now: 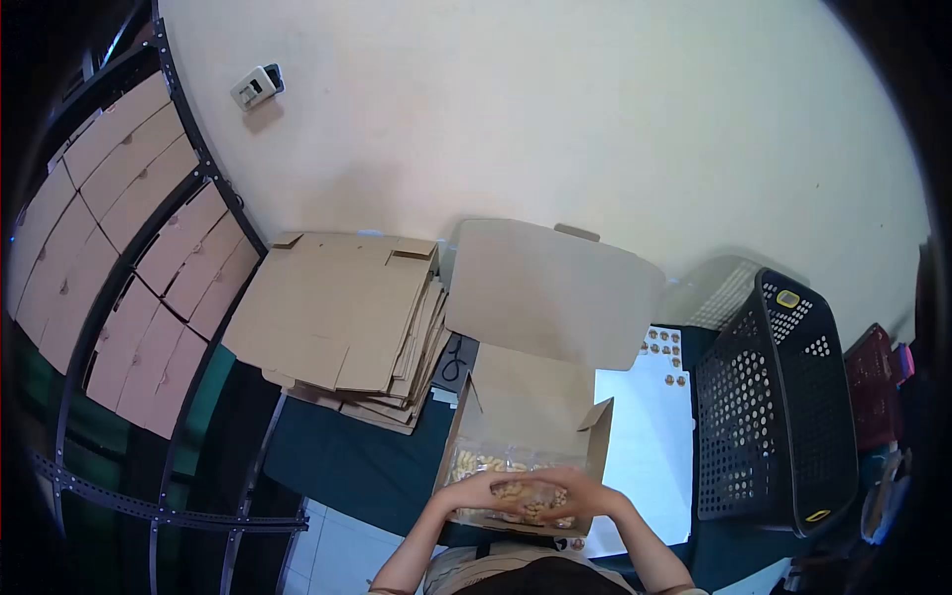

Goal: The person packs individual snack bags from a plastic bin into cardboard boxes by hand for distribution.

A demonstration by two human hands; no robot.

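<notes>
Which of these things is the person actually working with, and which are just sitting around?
In use:
- open box
- clear bag of small pale pieces
- left hand and right hand, both on the bag

Lying about:
- stack of flat cartons
- black basket
- shelf boxes
- sticker sheet

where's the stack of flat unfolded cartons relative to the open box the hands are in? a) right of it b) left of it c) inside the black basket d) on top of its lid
b: the stack of flat cartons lies left of the open box, while the black basket stands on the right.
</notes>
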